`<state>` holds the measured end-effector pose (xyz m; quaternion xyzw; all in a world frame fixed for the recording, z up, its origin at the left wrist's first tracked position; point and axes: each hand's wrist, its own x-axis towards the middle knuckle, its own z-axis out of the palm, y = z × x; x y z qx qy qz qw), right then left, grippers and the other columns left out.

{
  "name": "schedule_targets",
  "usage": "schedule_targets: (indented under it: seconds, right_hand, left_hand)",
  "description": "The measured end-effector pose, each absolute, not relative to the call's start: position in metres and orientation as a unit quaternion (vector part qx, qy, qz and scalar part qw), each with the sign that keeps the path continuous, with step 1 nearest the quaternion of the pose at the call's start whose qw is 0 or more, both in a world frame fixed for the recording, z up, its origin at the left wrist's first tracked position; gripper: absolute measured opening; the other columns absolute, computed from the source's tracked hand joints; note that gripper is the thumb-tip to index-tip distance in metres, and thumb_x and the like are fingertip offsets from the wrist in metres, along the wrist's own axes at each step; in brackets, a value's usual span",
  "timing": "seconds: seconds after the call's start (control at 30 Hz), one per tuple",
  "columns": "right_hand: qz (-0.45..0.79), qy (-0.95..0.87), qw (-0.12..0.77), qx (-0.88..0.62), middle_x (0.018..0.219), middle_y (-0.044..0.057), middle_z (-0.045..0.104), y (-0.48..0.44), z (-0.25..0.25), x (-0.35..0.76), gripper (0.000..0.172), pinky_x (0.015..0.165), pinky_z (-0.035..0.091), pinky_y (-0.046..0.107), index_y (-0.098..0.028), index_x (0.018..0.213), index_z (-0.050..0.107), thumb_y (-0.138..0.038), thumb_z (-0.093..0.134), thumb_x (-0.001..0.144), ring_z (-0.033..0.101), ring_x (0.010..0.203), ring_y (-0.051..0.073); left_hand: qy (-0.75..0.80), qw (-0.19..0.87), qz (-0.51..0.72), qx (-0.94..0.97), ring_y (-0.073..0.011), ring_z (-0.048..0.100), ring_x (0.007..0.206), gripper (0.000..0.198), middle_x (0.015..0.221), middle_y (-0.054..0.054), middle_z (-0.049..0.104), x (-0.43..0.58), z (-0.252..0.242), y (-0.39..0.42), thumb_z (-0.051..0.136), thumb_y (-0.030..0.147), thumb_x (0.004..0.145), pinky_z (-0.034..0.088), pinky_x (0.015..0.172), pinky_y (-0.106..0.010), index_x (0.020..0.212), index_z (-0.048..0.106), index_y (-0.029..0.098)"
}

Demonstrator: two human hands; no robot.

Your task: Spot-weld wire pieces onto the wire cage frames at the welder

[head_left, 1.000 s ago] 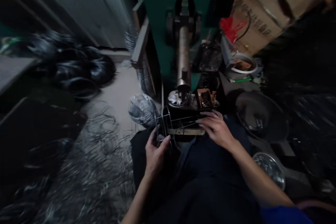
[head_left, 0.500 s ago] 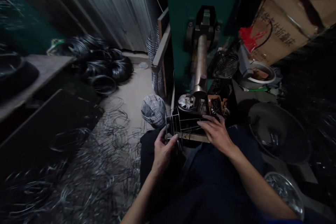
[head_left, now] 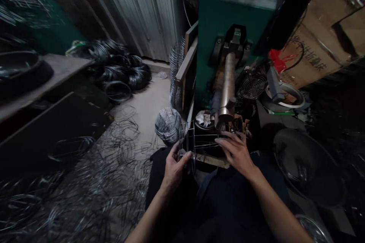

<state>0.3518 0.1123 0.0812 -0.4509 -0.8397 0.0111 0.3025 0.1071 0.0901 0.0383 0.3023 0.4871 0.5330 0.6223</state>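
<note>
A wire cage frame (head_left: 196, 142) made of rings and thin rods lies across my lap, just under the metal arm (head_left: 227, 83) of a green welding machine (head_left: 234, 30). My left hand (head_left: 174, 167) is closed round the frame's left ring. My right hand (head_left: 235, 152) rests on the frame's right side with the fingers laid over the rods, close to the arm's tip. A wooden strip (head_left: 212, 160) sits under the frame.
A finished wire basket (head_left: 167, 124) stands on the floor to the left, among loose wire scraps (head_left: 108, 171). Black wire coils (head_left: 119, 70) lie by the corrugated wall. A small fan (head_left: 251, 85), a dark bowl (head_left: 308, 167) and cardboard boxes (head_left: 319, 49) crowd the right.
The view has tilted up and to the right, showing more of the green machine and its control panel. Both hands stay on the wire frame, shifted slightly.
</note>
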Motion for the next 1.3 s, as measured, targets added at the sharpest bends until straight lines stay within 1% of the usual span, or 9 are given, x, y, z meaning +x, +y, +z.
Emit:
schedule_targets:
  seconds: [0.17, 0.37, 0.47, 0.57, 0.7, 0.87, 1.0, 1.17, 1.3]
  right_hand:
    - [0.013, -0.849, 0.287, -0.443, 0.105, 0.004, 0.076, 0.118, 0.084, 0.353, 0.028, 0.103, 0.031, 0.046, -0.026, 0.118, 0.064, -0.012, 0.056, 0.095, 0.060, 0.118, 0.024]
    - [-0.011, -0.861, 0.281, -0.423, 0.109, 0.006, 0.074, 0.121, 0.084, 0.358, 0.037, 0.093, 0.039, 0.042, -0.025, 0.126, 0.062, -0.008, 0.053, 0.094, 0.060, 0.118, 0.024]
    - [-0.028, -0.862, 0.289, -0.415, 0.108, 0.006, 0.074, 0.123, 0.085, 0.358, 0.042, 0.093, 0.041, 0.041, -0.026, 0.130, 0.061, -0.006, 0.053, 0.093, 0.060, 0.117, 0.024]
    - [-0.046, -0.856, 0.303, -0.415, 0.107, 0.006, 0.075, 0.126, 0.085, 0.357, 0.046, 0.094, 0.042, 0.042, -0.027, 0.132, 0.061, -0.005, 0.052, 0.093, 0.061, 0.116, 0.024]
    - [-0.054, -0.848, 0.326, -0.414, 0.104, 0.006, 0.075, 0.128, 0.085, 0.356, 0.045, 0.090, 0.043, 0.040, -0.026, 0.130, 0.062, -0.003, 0.052, 0.092, 0.061, 0.117, 0.024]
    - [-0.048, -0.847, 0.331, -0.413, 0.108, 0.007, 0.074, 0.132, 0.085, 0.354, 0.044, 0.087, 0.044, 0.039, -0.026, 0.129, 0.062, -0.004, 0.051, 0.093, 0.061, 0.118, 0.024]
    - [-0.048, -0.842, 0.333, -0.421, 0.106, 0.006, 0.074, 0.136, 0.080, 0.353, 0.044, 0.090, 0.043, 0.039, -0.027, 0.128, 0.063, -0.004, 0.050, 0.093, 0.062, 0.116, 0.024]
    - [-0.058, -0.824, 0.349, -0.444, 0.107, 0.006, 0.074, 0.136, 0.073, 0.349, 0.036, 0.093, 0.040, 0.041, -0.025, 0.120, 0.067, -0.005, 0.052, 0.093, 0.064, 0.113, 0.023]
    - [-0.035, -0.794, 0.375, -0.477, 0.103, 0.008, 0.073, 0.134, 0.075, 0.352, 0.016, 0.090, 0.043, 0.040, -0.022, 0.107, 0.069, -0.018, 0.059, 0.095, 0.065, 0.106, 0.024]
  left_hand:
    - [0.483, 0.628, 0.532, 0.299, -0.0055, 0.043, 0.041, 0.076, 0.068, 0.008, 0.051, 0.105, 0.035, 0.096, 0.082, 0.040, 0.072, 0.039, 0.037, -0.018, 0.137, 0.048, 0.018]
    - [0.477, 0.634, 0.529, 0.301, -0.0049, 0.042, 0.040, 0.074, 0.067, 0.008, 0.051, 0.104, 0.034, 0.102, 0.082, 0.040, 0.073, 0.039, 0.036, -0.017, 0.136, 0.049, 0.019]
    - [0.483, 0.625, 0.533, 0.302, -0.0039, 0.042, 0.039, 0.072, 0.069, 0.007, 0.052, 0.105, 0.036, 0.104, 0.082, 0.039, 0.072, 0.038, 0.037, -0.016, 0.135, 0.051, 0.020]
    - [0.481, 0.624, 0.535, 0.304, -0.0050, 0.042, 0.040, 0.075, 0.069, 0.008, 0.051, 0.108, 0.040, 0.105, 0.082, 0.040, 0.072, 0.037, 0.035, -0.017, 0.137, 0.048, 0.021]
    - [0.470, 0.627, 0.541, 0.305, -0.0049, 0.042, 0.041, 0.077, 0.070, 0.008, 0.052, 0.112, 0.044, 0.102, 0.080, 0.040, 0.075, 0.039, 0.036, -0.017, 0.141, 0.044, 0.022]
    - [0.482, 0.621, 0.543, 0.296, -0.0046, 0.044, 0.042, 0.076, 0.072, 0.007, 0.052, 0.111, 0.045, 0.104, 0.081, 0.040, 0.074, 0.040, 0.037, -0.017, 0.138, 0.044, 0.021]
    - [0.471, 0.622, 0.542, 0.313, -0.0052, 0.046, 0.039, 0.071, 0.072, 0.008, 0.051, 0.112, 0.046, 0.108, 0.079, 0.040, 0.075, 0.039, 0.035, -0.018, 0.134, 0.046, 0.021]
    - [0.449, 0.632, 0.547, 0.315, -0.0053, 0.042, 0.035, 0.067, 0.070, 0.008, 0.051, 0.113, 0.047, 0.109, 0.078, 0.039, 0.076, 0.036, 0.032, -0.018, 0.132, 0.047, 0.021]
    - [0.468, 0.623, 0.540, 0.318, -0.0067, 0.046, 0.042, 0.066, 0.067, 0.008, 0.052, 0.111, 0.047, 0.109, 0.079, 0.039, 0.075, 0.039, 0.037, -0.018, 0.130, 0.048, 0.020]
